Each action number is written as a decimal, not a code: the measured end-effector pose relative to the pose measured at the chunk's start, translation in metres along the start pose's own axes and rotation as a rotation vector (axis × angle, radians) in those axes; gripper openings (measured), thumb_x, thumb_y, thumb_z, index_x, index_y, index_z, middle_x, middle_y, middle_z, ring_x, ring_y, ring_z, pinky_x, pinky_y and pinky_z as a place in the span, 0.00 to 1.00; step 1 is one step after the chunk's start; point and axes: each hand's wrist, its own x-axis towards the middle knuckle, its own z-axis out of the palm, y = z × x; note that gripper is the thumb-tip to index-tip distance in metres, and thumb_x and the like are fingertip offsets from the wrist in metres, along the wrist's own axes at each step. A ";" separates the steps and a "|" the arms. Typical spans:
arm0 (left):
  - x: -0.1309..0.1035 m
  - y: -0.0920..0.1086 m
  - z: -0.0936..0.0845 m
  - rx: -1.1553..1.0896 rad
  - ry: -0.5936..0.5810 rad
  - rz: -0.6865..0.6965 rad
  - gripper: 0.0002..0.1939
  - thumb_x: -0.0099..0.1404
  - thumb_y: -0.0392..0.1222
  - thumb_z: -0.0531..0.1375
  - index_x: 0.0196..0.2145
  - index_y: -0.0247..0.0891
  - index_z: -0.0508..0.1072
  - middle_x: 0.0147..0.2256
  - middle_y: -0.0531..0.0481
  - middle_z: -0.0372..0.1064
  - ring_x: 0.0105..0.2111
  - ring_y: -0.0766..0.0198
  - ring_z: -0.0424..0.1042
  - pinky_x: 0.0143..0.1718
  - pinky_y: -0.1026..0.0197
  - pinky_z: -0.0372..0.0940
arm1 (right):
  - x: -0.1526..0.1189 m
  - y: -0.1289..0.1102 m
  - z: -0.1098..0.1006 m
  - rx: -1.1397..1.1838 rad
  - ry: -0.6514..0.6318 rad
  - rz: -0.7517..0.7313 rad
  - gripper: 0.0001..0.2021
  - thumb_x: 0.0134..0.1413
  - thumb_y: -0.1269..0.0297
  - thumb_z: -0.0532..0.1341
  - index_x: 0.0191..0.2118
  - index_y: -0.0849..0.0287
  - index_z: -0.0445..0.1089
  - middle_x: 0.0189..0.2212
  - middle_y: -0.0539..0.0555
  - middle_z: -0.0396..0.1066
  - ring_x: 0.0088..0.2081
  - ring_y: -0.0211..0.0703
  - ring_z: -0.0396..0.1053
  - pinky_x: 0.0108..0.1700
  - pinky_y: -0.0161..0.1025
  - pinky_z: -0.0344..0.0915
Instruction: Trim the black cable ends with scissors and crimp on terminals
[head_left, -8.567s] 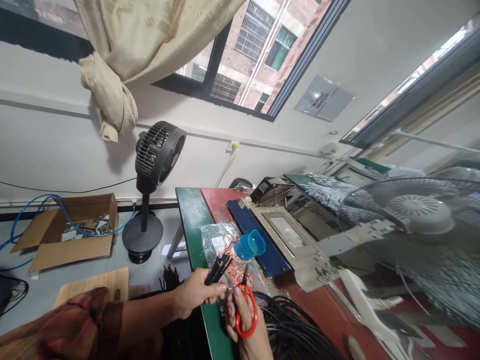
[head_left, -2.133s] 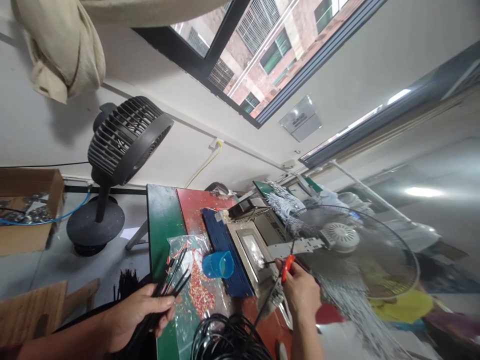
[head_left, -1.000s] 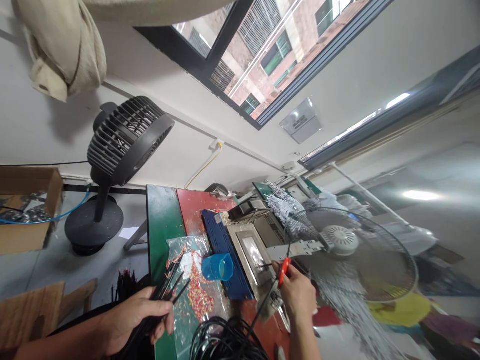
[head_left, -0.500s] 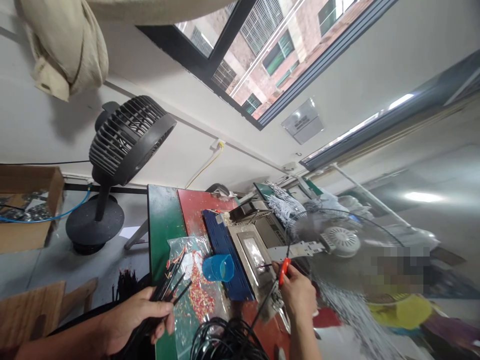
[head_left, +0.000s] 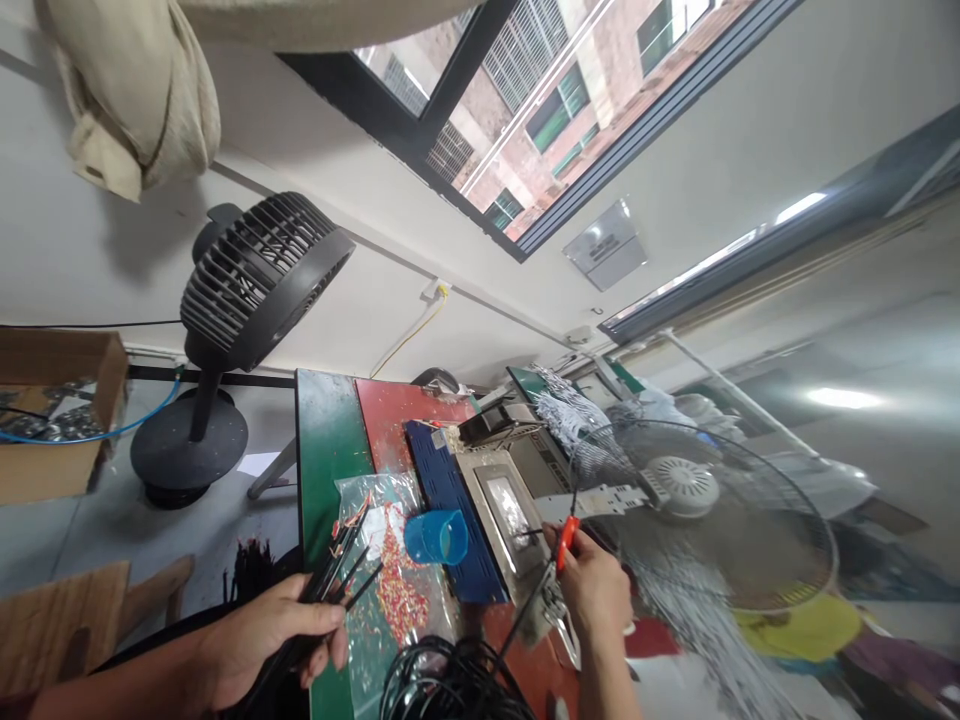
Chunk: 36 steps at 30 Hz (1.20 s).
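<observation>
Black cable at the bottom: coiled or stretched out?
Mostly coiled: the cable lies in overlapping loops, though one strand runs fairly straight toward the right hand.

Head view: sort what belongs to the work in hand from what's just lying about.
Apparently in use:
black cables in the left hand
orange-handled scissors in the right hand
probably the black cable coil and coloured bits

Apparently just about:
dark pedestal fan
cardboard box
blue cup, though its use is unclear

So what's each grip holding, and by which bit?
Left grip: black cables, just below their tips. Right grip: scissors, by the red handles, and seemingly another cable near its end.
</observation>
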 end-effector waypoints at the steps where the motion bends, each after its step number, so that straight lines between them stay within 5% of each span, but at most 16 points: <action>1: 0.000 0.000 0.000 -0.004 0.001 -0.002 0.16 0.53 0.51 0.61 0.24 0.33 0.70 0.20 0.52 0.63 0.18 0.72 0.57 0.23 0.67 0.51 | 0.000 0.000 0.000 0.001 0.002 -0.001 0.22 0.55 0.49 0.50 0.41 0.55 0.74 0.29 0.61 0.74 0.29 0.49 0.68 0.25 0.35 0.55; 15: 0.000 -0.001 -0.002 -0.023 0.004 0.001 0.16 0.54 0.50 0.62 0.24 0.33 0.69 0.22 0.50 0.65 0.19 0.72 0.58 0.23 0.67 0.52 | 0.000 0.006 0.001 0.143 0.064 -0.044 0.21 0.49 0.50 0.53 0.38 0.57 0.76 0.23 0.58 0.73 0.26 0.47 0.67 0.25 0.35 0.56; 22: -0.003 -0.003 -0.002 -0.073 -0.007 0.005 0.14 0.52 0.48 0.63 0.26 0.33 0.69 0.23 0.51 0.66 0.22 0.71 0.60 0.25 0.67 0.54 | -0.019 0.011 0.011 0.801 0.092 -0.077 0.27 0.32 0.46 0.64 0.35 0.66 0.75 0.24 0.56 0.73 0.33 0.50 0.68 0.34 0.38 0.61; 26: -0.005 -0.007 -0.003 -0.093 -0.013 0.047 0.14 0.51 0.46 0.65 0.28 0.33 0.68 0.28 0.48 0.69 0.25 0.69 0.63 0.28 0.65 0.56 | -0.048 0.002 0.024 1.012 0.064 -0.071 0.24 0.33 0.51 0.67 0.35 0.66 0.75 0.27 0.55 0.74 0.33 0.48 0.68 0.34 0.37 0.63; 36: -0.011 -0.009 -0.005 -0.013 0.103 0.064 0.15 0.54 0.50 0.63 0.19 0.38 0.67 0.18 0.54 0.64 0.17 0.75 0.51 0.21 0.64 0.41 | -0.102 -0.029 0.065 0.722 0.105 -0.126 0.25 0.47 0.46 0.57 0.41 0.64 0.74 0.30 0.56 0.75 0.32 0.50 0.70 0.35 0.36 0.62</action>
